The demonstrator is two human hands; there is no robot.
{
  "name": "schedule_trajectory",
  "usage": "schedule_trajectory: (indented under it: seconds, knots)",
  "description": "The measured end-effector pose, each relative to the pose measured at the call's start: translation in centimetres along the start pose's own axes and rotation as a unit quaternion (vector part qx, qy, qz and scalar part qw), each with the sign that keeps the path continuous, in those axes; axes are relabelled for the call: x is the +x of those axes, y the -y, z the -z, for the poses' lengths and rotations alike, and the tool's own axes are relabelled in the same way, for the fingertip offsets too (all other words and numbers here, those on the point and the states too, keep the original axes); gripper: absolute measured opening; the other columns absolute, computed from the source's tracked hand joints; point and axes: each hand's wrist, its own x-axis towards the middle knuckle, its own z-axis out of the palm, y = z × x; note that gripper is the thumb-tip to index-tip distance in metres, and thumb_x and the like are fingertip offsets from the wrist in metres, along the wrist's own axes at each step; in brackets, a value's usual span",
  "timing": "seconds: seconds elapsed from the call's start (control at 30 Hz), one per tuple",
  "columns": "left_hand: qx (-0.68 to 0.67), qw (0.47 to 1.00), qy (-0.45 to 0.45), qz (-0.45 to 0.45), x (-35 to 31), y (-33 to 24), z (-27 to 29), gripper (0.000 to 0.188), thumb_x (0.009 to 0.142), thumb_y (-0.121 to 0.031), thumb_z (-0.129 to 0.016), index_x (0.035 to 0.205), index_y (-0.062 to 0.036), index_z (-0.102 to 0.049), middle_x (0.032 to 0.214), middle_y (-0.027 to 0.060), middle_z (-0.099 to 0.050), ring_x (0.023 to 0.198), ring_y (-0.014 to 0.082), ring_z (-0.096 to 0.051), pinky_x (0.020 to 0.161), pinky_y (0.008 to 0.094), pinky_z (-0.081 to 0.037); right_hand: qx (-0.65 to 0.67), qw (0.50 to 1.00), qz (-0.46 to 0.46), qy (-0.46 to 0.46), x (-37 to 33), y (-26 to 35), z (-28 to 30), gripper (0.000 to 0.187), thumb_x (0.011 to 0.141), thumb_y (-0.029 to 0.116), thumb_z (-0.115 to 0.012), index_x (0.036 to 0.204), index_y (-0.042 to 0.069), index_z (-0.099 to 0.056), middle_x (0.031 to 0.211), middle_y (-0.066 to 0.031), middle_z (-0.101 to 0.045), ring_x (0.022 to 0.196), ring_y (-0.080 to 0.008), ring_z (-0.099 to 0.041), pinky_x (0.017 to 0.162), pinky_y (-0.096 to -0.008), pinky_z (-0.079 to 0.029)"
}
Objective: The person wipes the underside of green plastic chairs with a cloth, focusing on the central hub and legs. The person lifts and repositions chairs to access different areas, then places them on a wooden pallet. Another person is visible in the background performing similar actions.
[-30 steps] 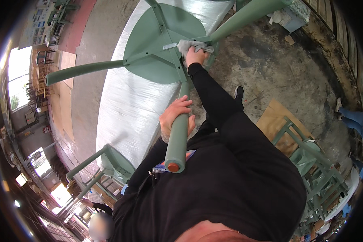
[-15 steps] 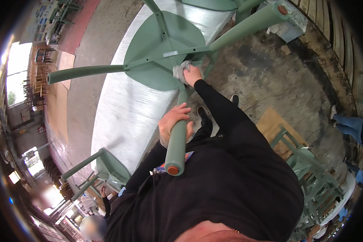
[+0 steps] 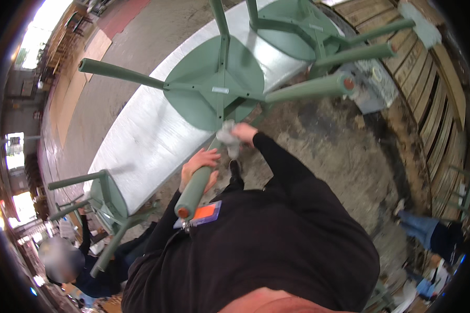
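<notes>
The person wears a black top (image 3: 277, 235), with an orange and blue badge (image 3: 208, 213) hanging at the front. Just past the badge is the near end of a green chair leg (image 3: 194, 192), which has a round orange-brown tip. The left hand (image 3: 197, 163) is curled around this leg, its fingers bent over the top and the thumb on the other side. A bit farther on, the right hand (image 3: 245, 132) has its fingers closed on a soft grey cloth (image 3: 226, 136). The cloth is blurry and close to where the leg meets the seat; I cannot tell if it touches the wood.

The leg belongs to a green chair (image 3: 196, 101) that sits upside down on a long bench (image 3: 146, 138) with a shiny cover. Its other three legs stick out left, right and away. A small white label (image 3: 220, 90) is under the seat.

Another green chair (image 3: 109, 195) is at the left end of the bench, near a co-worker (image 3: 96, 276). One more upside-down chair (image 3: 284, 34) is past the first. Off to the right are a grey block (image 3: 373, 88), wooden slats (image 3: 428, 125) and a person in blue jeans (image 3: 419, 227). Far away at the left is a bright window (image 3: 39, 34).
</notes>
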Motion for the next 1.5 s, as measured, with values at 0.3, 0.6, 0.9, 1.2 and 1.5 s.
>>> schedule_trajectory:
  seconds: [0.3,0.6,0.9,1.2,1.5]
  knots:
    - [-0.015,0.963,-0.182,0.199,-1.3,-5.2,-2.7,0.07,0.081,-0.016,-0.08,0.143,-0.002,-0.051,0.153,0.0203,-0.048,0.148,0.0342,-0.041,0.119,0.0495,-0.034,0.35,0.89,0.207,-0.207,-2.3,12.1,5.4,0.025,0.093,0.02,-0.056,0.114,0.005,-0.06,0.108,-0.0077,-0.063,0.099,-0.0192,-0.06,0.09,-0.0355,-0.049]
    - [-0.103,0.938,-0.322,0.079,-1.4,-8.1,-3.1,0.068,0.084,-0.02,-0.084,0.139,-0.0013,-0.048,0.115,0.0199,-0.073,0.128,0.0322,-0.062,0.122,0.0554,-0.029,0.377,0.754,0.135,-0.521,8.8,25.3,14.5,0.054,0.09,0.027,-0.061,0.133,-0.003,-0.05,0.125,-0.0235,-0.063,0.101,-0.0371,-0.069,0.068,-0.0469,-0.06]
    - [-0.04,0.942,-0.32,0.094,0.1,-8.2,-1.6,0.034,0.079,-0.024,-0.086,0.102,-0.0059,-0.069,0.114,0.0177,-0.075,0.128,0.042,-0.062,0.117,0.066,-0.028,-0.305,0.902,0.052,-0.302,16.8,20.8,18.7,0.097,0.091,0.048,-0.063,0.166,0.015,-0.01,0.162,-0.0328,-0.026,0.146,-0.0495,-0.033,0.121,-0.0548,-0.028]
    - [-0.04,0.915,-0.352,0.194,0.5,-8.8,-1.8,0.034,0.081,-0.034,-0.086,0.096,-0.0083,-0.07,0.13,0.0245,-0.067,0.142,0.0526,-0.044,0.118,0.0687,-0.024,-0.597,0.733,0.175,-0.275,22.4,16.2,21.6,0.065,0.088,0.031,-0.068,0.144,0.003,-0.051,0.153,-0.0178,-0.046,0.13,-0.0454,-0.048,0.112,-0.0518,-0.038]
    - [-0.066,0.912,-0.327,0.238,1.0,-9.6,-1.0,0.035,0.083,-0.038,-0.084,0.096,-0.0088,-0.069,0.126,0.0227,-0.069,0.14,0.0521,-0.046,0.118,0.0695,-0.024,-0.67,0.676,0.307,0.016,11.6,14.0,18.9,0.059,0.079,0.021,-0.074,0.134,0.007,-0.059,0.147,-0.0104,-0.052,0.121,-0.0383,-0.052,0.106,-0.0457,-0.047]
